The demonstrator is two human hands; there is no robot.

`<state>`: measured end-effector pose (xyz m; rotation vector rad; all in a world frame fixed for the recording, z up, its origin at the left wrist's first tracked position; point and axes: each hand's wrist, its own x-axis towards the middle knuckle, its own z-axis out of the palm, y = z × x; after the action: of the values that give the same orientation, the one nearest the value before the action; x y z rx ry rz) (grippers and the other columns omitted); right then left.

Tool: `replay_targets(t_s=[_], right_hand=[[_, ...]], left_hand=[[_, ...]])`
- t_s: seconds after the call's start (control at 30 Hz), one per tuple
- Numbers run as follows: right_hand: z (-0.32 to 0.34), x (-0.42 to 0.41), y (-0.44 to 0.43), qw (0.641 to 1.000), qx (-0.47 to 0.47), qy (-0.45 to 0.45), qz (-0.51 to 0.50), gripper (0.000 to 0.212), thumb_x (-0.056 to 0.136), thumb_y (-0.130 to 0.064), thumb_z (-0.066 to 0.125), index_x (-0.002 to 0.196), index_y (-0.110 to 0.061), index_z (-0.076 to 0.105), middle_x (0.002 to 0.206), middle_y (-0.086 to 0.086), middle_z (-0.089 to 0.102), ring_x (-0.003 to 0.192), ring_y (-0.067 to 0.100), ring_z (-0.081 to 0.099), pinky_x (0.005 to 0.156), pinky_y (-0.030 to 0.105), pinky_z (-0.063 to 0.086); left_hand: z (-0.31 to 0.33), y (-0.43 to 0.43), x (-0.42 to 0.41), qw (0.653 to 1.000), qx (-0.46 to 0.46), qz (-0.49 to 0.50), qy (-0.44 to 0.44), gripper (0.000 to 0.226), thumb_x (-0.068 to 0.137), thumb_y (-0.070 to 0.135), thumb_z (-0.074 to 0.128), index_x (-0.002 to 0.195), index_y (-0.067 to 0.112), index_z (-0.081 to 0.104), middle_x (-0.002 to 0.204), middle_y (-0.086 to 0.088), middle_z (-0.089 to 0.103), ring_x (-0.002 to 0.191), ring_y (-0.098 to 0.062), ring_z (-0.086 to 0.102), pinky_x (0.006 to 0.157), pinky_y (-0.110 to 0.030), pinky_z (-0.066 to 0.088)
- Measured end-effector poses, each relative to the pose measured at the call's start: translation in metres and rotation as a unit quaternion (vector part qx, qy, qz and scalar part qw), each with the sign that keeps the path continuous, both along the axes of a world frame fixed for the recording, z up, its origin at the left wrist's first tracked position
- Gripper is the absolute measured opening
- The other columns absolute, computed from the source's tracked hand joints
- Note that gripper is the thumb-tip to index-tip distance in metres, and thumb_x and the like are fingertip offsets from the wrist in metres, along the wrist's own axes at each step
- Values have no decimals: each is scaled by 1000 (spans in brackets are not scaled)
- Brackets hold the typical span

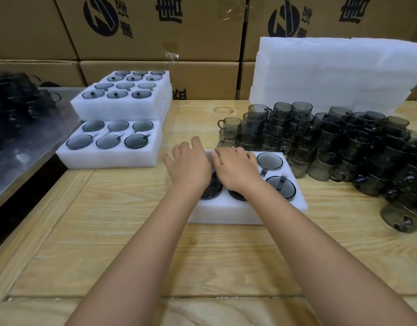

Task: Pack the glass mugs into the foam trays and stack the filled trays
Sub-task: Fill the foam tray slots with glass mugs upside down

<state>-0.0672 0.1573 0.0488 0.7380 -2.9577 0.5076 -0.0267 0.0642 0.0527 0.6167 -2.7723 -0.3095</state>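
A white foam tray (228,211) lies on the wooden table in front of me with smoky glass mugs (269,160) sunk in its holes. My left hand (191,164) lies over the tray's far left part with fingers spread and fairly straight. My right hand (238,167) lies palm down over the tray's middle, fingers slightly bent, covering the mugs below. Whether either hand grips a mug is hidden. Loose stacked mugs (339,147) crowd the table to the right.
Filled foam trays (108,158) sit at the left, with a taller stack of filled trays (122,109) behind. Empty foam sheets (332,71) lean at the back right. Cardboard boxes (155,27) form the back wall. A metal surface (21,142) adjoins the left edge.
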Motion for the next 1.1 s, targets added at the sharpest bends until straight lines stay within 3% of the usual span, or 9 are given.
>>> replay_targets(t_s=[0.17,0.33,0.47,0.57,0.67,0.77,0.83,0.93,1.1], right_hand=[[0,5,-9,999,-2,31,-38,38,101,-31,19,119,-15,48,128,2,50,120,24,36,100,44,23],[0,3,-10,994,75,76,-22,31,91,-18,44,121,-13,41,129,4,46,119,23,35,88,40,27],[-1,5,-11,993,69,94,-28,30,90,-17,44,120,-13,41,128,3,47,118,23,35,85,39,27],[-2,7,-9,994,57,86,-33,25,94,-19,39,118,-14,42,126,3,49,117,23,36,89,40,27],[3,6,-5,997,58,54,-17,25,98,-22,32,118,-13,44,124,3,53,117,25,38,91,41,28],[23,-4,12,997,46,-55,23,34,101,-28,25,123,-12,44,128,12,53,119,31,43,95,43,31],[30,-11,35,995,57,-77,35,47,101,-38,18,142,-19,31,148,8,37,137,28,31,112,50,13],[21,-12,69,989,142,-35,39,55,96,-54,6,149,-37,6,158,-14,-1,146,18,-9,107,55,-21],[-3,-1,79,994,100,-36,4,48,98,-52,7,146,-48,3,156,-19,-10,145,14,-11,112,55,-8]], left_hand=[[-5,-3,-7,998,39,17,-38,45,100,35,31,141,17,29,140,-13,40,133,-32,30,109,-54,21],[-9,-5,-10,997,33,19,-69,45,100,40,25,137,15,32,139,-13,42,133,-32,31,109,-57,19],[-10,-2,-7,997,-26,28,-71,41,102,38,23,128,12,39,132,-14,49,127,-33,40,107,-54,23],[-8,1,-4,997,-74,13,-9,37,103,35,24,125,10,42,126,-11,54,121,-31,46,105,-47,26],[-7,-2,-3,997,11,-65,39,41,104,31,25,134,8,40,133,-12,51,124,-30,45,103,-41,27],[0,-6,1,982,114,-148,26,48,103,37,22,139,10,38,142,-13,44,132,-32,39,105,-41,29],[1,-5,2,974,94,-204,-25,59,100,49,15,150,19,24,157,-6,25,146,-21,17,116,-41,13],[-6,-2,3,966,25,-223,-131,64,89,65,1,149,43,2,161,3,-5,147,-15,-10,117,-48,-6],[-14,0,0,967,-13,-202,-156,50,94,59,5,143,56,-7,160,6,-16,146,-14,-18,112,-59,-11]])
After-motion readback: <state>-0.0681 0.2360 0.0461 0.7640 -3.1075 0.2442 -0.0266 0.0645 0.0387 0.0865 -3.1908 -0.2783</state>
